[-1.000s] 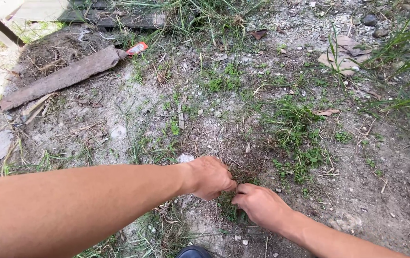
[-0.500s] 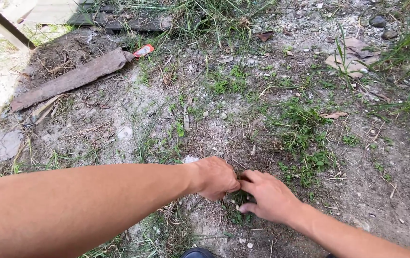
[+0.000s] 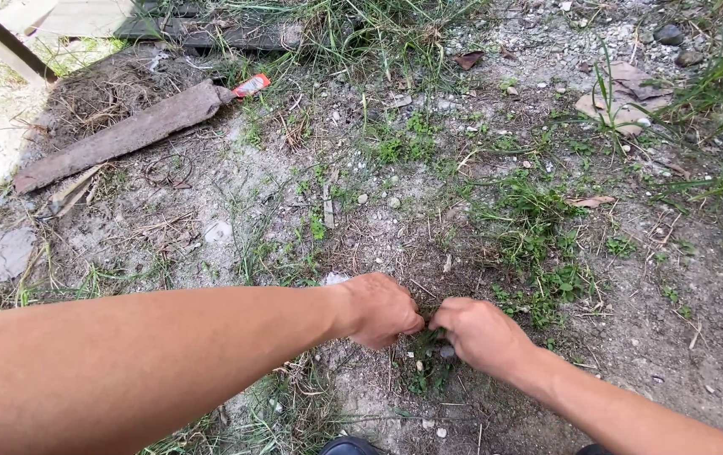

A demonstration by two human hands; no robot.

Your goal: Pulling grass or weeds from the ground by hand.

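Small green weed tuft [image 3: 425, 347], low leafy plant rooted in sandy grey soil, sits right between the two hands, at the near centre of the scene. Left hand [image 3: 382, 310] comes in from the left, curled into a loose fist, fingertips pressed down at the left edge of the tuft; looks pinched on stems, but what it has hold of is hidden under the knuckles. Right hand [image 3: 481, 333] comes from the near right, fingers bunched and closed, tips meeting the tuft's upper right edge; it appears to pinch the top of the plant, grip itself not clearly visible. Both hands are nearly touching each other over the tuft, the gap between them very narrow. The weed extends from that gap toward the near side, so most visible leaves lie just below and between the fingertips, slightly closer to the right hand. No clear long axis: a low clump, spreading near-far a little.

Around: a bigger patch of green weeds [image 3: 538, 253] just right and far of the right hand. Weathered grey-brown wooden plank [image 3: 121, 137] lies diagonal at far left, well apart, with a small red-orange wrapper [image 3: 252, 85] at its far end. Flat pale stone [image 3: 618, 105] at far right among grass blades. Dark shoe tip [image 3: 349, 445] at the near edge.
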